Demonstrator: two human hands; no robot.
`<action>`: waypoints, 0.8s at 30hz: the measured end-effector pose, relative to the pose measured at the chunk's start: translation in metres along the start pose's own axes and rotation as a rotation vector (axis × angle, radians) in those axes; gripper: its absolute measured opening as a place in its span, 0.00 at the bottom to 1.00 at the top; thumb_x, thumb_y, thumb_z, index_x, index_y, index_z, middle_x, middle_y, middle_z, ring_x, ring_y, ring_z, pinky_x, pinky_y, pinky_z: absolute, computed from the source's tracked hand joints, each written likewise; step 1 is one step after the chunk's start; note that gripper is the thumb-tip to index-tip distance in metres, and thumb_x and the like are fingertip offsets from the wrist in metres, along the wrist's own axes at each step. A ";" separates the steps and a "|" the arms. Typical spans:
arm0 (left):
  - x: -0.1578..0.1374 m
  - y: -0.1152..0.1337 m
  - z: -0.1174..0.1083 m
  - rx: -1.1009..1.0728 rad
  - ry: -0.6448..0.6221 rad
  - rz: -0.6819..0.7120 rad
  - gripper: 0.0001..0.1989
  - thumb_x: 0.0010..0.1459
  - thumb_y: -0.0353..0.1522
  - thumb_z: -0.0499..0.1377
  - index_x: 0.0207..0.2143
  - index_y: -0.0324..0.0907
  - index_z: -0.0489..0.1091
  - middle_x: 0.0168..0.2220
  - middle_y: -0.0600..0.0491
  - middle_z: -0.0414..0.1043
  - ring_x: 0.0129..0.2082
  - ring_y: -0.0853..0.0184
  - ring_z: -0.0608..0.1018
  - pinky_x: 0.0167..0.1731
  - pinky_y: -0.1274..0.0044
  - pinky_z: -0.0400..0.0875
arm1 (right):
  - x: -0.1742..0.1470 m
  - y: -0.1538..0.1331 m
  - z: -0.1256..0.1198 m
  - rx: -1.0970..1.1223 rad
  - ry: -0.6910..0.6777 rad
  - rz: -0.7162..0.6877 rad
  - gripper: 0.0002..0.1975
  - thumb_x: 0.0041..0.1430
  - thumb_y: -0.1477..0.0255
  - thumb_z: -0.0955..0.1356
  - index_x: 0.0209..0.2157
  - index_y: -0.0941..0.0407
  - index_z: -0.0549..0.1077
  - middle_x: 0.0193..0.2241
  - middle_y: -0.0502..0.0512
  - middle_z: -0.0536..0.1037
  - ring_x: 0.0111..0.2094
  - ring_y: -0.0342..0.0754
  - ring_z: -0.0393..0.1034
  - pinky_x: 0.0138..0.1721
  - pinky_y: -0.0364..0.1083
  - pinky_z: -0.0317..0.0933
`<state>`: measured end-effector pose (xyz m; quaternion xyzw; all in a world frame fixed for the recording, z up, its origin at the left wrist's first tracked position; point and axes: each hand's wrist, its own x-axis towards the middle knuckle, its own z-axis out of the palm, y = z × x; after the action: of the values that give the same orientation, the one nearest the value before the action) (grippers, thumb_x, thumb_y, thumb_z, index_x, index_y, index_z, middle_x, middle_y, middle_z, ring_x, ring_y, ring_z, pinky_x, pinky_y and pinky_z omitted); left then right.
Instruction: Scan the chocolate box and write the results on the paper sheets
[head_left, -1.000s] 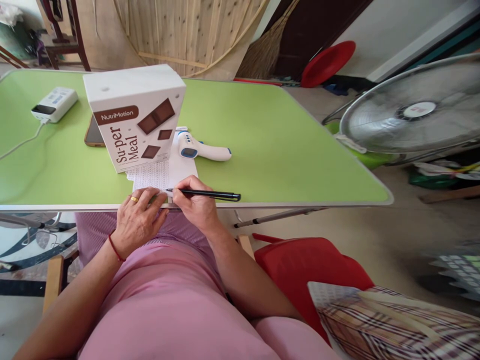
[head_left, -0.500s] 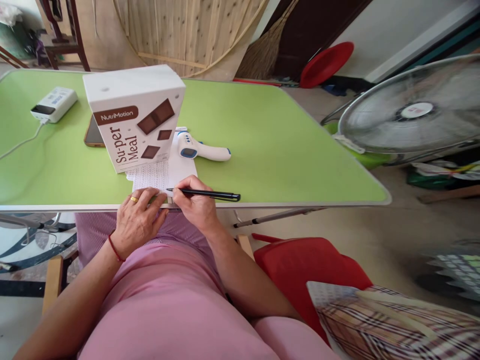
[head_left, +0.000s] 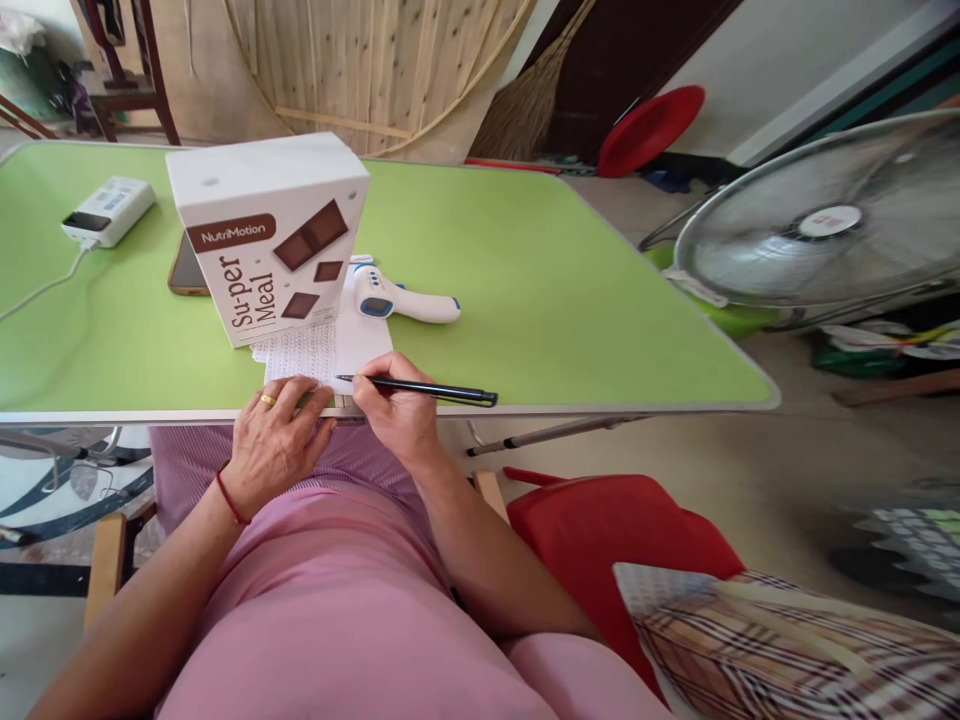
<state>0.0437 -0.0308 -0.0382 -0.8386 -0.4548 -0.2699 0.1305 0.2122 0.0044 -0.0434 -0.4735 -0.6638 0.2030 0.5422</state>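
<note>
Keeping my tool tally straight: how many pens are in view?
1: the black pen in the right hand, its tip over the paper. Any behind the box or under the left hand would be hidden.

The pen (head_left: 450, 391) is black, the paper (head_left: 367, 350) white with rows of dark marks at left, and the box (head_left: 262, 262) white with dark brown lettering and brown blocks. On the lime-green table (head_left: 525, 300) with its pale edge, the thermometer (head_left: 412, 303) is white with blue trim, the power bank (head_left: 118, 208) white with a black panel, and the phone (head_left: 189, 270) dark with a brown rim. The shirt (head_left: 360, 600) is plain pink, the ring (head_left: 268, 399) gold, the bracelet (head_left: 229, 497) and chair (head_left: 615, 530) red, the bag (head_left: 795, 640) plaid in beige, black and white, and the fan (head_left: 750, 240) silvery grey.
</note>
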 end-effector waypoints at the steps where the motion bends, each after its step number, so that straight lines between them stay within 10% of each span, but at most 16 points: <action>1: 0.000 0.000 0.000 0.003 0.003 0.002 0.13 0.64 0.36 0.55 0.47 0.41 0.73 0.44 0.47 0.75 0.42 0.60 0.74 0.37 0.70 0.68 | -0.001 0.000 0.000 0.001 0.015 -0.002 0.04 0.53 0.71 0.65 0.25 0.53 0.66 0.18 0.44 0.69 0.19 0.40 0.63 0.24 0.41 0.60; 24: -0.001 -0.001 0.001 0.011 -0.008 0.002 0.13 0.64 0.36 0.55 0.48 0.42 0.73 0.45 0.47 0.75 0.42 0.60 0.74 0.37 0.69 0.67 | 0.001 0.000 -0.001 0.014 -0.020 -0.021 0.06 0.52 0.73 0.65 0.23 0.53 0.65 0.17 0.44 0.69 0.18 0.40 0.62 0.22 0.41 0.59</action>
<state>0.0430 -0.0308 -0.0391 -0.8395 -0.4558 -0.2640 0.1335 0.2127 0.0050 -0.0422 -0.4607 -0.6724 0.2068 0.5411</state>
